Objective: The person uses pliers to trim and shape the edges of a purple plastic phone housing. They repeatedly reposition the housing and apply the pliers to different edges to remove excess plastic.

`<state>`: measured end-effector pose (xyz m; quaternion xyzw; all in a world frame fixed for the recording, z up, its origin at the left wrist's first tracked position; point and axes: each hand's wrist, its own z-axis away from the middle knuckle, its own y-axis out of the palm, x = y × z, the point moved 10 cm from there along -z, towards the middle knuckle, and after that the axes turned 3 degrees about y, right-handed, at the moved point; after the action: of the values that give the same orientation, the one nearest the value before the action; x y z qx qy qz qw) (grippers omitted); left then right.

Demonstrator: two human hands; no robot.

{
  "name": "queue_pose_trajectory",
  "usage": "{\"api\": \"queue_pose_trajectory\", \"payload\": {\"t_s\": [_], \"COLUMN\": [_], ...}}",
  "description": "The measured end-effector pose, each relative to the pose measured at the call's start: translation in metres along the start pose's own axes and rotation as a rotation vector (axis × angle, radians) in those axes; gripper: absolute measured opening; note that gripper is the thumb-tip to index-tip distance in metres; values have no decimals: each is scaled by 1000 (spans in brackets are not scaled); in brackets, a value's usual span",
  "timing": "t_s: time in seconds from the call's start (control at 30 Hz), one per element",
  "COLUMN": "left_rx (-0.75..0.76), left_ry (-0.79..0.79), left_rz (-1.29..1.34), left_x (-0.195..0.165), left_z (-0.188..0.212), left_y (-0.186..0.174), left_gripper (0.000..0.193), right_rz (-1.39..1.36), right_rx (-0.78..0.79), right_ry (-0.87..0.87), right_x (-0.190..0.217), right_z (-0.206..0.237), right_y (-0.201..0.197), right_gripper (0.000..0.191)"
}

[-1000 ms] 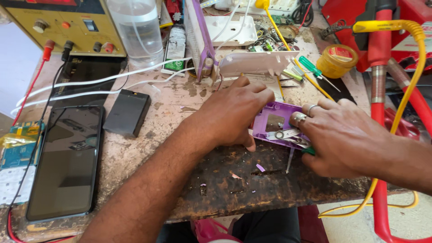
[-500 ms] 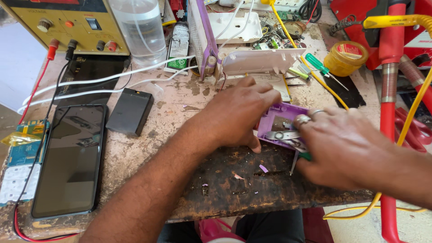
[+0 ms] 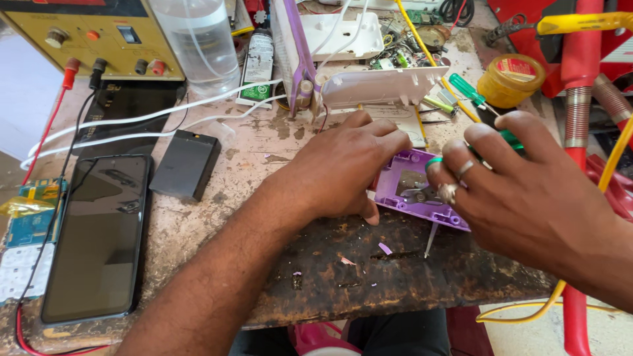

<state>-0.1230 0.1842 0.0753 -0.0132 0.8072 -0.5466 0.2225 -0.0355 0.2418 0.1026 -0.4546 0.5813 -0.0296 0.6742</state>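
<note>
Far left of the purple casing (image 3: 412, 191), a circuit board (image 3: 26, 217) sits at the counter (image 3: 264, 264) edge, next to a black smartphone (image 3: 99, 237) lying face up. Above the phone, a yellow power supply (image 3: 86, 33) with red and black leads, white cables (image 3: 132, 125) running across. Small black battery block (image 3: 186, 165) just right of the phone, left of the casing. Clear plastic bottle (image 3: 198, 39) stands up-left of the casing, well apart. Left hand (image 3: 343, 168) comes in from bottom left, palm down, fingers pressed together and curled over the casing's left edge, thumb tucked under near its lower corner, holding it down on the counter. Purple casing lies open side up between both hands, centre-right of the counter, metal parts visible inside. Small purple chips (image 3: 384, 248) on the dark counter patch just below it. White plastic cover (image 3: 382, 86) lies just above the casing, a purple upright piece (image 3: 293, 53) left of that. Right hand (image 3: 521, 191) over the casing's right side, fingers spread and bent, rings on two fingers, pinching a green-handled tool (image 3: 508, 140); thin metal tip (image 3: 430, 239) pokes out below the casing edge. Green screwdriver (image 3: 469, 90) and yellow tape roll (image 3: 511, 79) up-right of the casing. Red pipe with yellow cable (image 3: 580, 72) far right.
</note>
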Motion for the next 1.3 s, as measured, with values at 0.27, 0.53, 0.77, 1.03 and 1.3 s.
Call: {"api": "queue_pose_trajectory", "payload": {"t_s": [0.27, 0.53, 0.77, 1.03, 1.3], "left_rx": [-52, -33, -75, -42, -59], "left_ry": [33, 2, 59, 40, 60], "left_rz": [40, 132, 135, 111, 75], "left_x": [4, 7, 0, 3, 0], "left_z": [0, 1, 1, 0, -3], "left_y": [2, -3, -11, -5, -4], "left_gripper": [107, 84, 83, 84, 100], "right_rz": [341, 463, 330, 316, -5], "right_rx": [-86, -145, -148, -215, -336], "right_ry": [-460, -677, -797, -792, -589], "right_x": [29, 50, 48, 45, 12], "right_z": [-15, -35, -34, -29, -17], "right_y": [-16, -22, -25, -20, -3], "right_gripper": [49, 30, 28, 31, 29]}}
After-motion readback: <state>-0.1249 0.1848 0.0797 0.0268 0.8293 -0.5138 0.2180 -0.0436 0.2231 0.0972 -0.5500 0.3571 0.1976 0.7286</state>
